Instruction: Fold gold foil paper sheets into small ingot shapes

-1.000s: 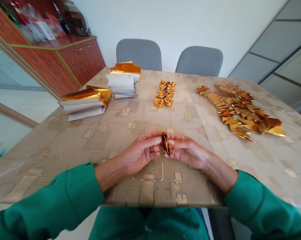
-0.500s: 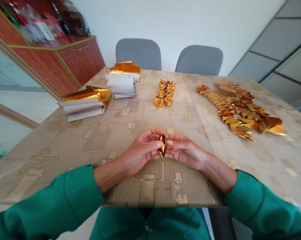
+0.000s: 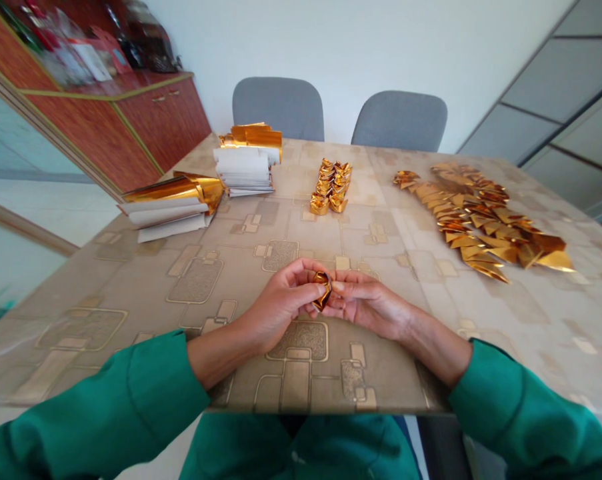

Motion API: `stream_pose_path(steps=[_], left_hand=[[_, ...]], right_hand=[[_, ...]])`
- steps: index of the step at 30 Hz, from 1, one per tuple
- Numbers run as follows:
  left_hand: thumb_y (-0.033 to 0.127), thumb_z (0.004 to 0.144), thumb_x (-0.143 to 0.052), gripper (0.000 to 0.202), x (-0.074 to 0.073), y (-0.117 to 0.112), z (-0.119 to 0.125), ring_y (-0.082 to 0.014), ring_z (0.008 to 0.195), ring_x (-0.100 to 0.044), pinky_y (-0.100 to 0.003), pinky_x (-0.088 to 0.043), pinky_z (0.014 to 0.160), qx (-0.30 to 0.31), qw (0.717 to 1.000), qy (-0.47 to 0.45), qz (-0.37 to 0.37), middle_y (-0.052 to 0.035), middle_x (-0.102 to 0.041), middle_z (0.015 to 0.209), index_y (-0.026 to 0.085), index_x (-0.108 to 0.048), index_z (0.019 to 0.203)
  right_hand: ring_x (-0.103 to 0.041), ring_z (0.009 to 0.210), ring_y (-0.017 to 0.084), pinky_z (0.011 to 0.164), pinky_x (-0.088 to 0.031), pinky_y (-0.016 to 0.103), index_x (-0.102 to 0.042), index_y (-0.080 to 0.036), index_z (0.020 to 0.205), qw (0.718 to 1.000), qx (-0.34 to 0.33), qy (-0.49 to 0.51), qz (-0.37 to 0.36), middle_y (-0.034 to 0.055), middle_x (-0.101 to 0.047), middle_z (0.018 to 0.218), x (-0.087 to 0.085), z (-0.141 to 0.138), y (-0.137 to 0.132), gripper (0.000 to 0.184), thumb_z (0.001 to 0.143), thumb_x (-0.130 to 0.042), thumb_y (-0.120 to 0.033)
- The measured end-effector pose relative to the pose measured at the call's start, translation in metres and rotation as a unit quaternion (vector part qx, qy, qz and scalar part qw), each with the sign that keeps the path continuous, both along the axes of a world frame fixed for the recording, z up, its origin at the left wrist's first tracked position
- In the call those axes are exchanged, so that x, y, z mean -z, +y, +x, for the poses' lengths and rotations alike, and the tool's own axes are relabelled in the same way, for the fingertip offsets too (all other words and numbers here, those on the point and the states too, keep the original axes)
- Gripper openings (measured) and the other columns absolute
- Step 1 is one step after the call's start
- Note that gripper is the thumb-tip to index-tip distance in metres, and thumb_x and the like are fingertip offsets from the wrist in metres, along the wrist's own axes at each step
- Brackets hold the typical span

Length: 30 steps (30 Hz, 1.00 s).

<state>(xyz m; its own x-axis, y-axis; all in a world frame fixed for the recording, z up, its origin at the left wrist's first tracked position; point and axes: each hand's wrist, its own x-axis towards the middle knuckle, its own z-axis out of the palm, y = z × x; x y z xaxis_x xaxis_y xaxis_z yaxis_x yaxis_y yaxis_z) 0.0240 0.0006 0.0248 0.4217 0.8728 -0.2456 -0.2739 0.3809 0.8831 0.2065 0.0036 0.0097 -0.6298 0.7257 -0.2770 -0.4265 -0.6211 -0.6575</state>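
Two bare hands meet near the middle of the view, over a beige table cover printed with gold-outlined rounded squares. The left hand and the right hand are curled inward, and their fingertips press together, pinching a small folded piece of gold foil between them. The piece sits in front of the person, held just above the table. Its long axis stands nearly upright, leaning slightly, with the narrower lower end toward the left hand. The fingers cover part of it, so its exact outline is hard to make out. The foil is shiny, creased and mirror-like.

Farther across the table, two stacks of white paper sheets carry crumpled gold foil on top. Beyond the hands, a tight cluster of boat-shaped gold foil folds sits in two rows. To the right lies a wide, overlapping spread of pointed gold foil pieces. Green sleeves cover both arms up to the wrists.
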Motion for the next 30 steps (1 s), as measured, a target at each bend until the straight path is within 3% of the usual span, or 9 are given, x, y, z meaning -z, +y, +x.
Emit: stream_pose_path(steps=[5,9,17,26,30], left_hand=[[0.018,0.076,-0.07,0.02,-0.0021,0.0026,0.0,-0.0086,0.063,-0.06,-0.019,-0.048,0.057,0.009,0.998,-0.046,-0.039,-0.0025,-0.067,0.083,0.016,-0.065,0.096],[0.016,0.073,-0.071,0.021,-0.0008,0.0028,0.0011,-0.0089,0.063,-0.06,-0.019,-0.047,0.056,-0.006,0.999,-0.032,-0.024,-0.0032,-0.068,0.082,0.015,-0.066,0.094],[0.02,0.077,-0.071,0.014,0.0043,0.0016,0.0033,-0.01,0.067,-0.06,-0.019,-0.047,0.056,-0.026,0.999,0.0,0.024,-0.0022,-0.066,0.081,0.015,-0.066,0.089],[0.028,0.082,-0.066,0.026,0.0,0.0056,-0.0009,-0.0133,0.069,-0.062,-0.023,-0.051,0.059,-0.004,0.997,-0.072,-0.023,-0.0063,-0.069,0.088,0.016,-0.066,0.104],[0.026,0.079,-0.07,0.024,-0.0005,0.005,-0.0002,-0.012,0.068,-0.062,-0.022,-0.05,0.059,-0.003,0.999,-0.036,-0.002,-0.0047,-0.068,0.088,0.016,-0.067,0.1]], right_hand=[[-0.065,0.077,0.012,0.084,-0.054,0.028,-0.067,-0.013,0.094,1.0,0.015,-0.003,0.001,0.0015,-0.069,0.083,0.0033,0.0023,0.0023,0.025,0.074,-0.08,-0.022],[-0.06,0.072,0.011,0.084,-0.052,0.029,-0.066,-0.014,0.085,1.0,0.02,0.0,0.005,-0.0013,-0.063,0.072,0.0051,0.0023,0.002,0.016,0.075,-0.078,-0.021],[-0.058,0.073,0.011,0.078,-0.05,0.026,-0.066,-0.014,0.088,1.0,0.014,-0.023,0.003,0.0004,-0.063,0.076,0.002,-0.001,0.0016,0.016,0.077,-0.076,-0.021],[-0.054,0.065,0.01,0.076,-0.049,0.026,-0.066,-0.015,0.084,0.999,0.037,0.003,-0.03,-0.0031,-0.058,0.066,0.005,0.0045,0.005,0.014,0.075,-0.076,-0.018],[-0.055,0.066,0.009,0.076,-0.049,0.026,-0.067,-0.015,0.087,0.999,0.028,0.003,-0.025,-0.0025,-0.059,0.068,0.005,0.0047,0.0048,0.015,0.075,-0.076,-0.018]])
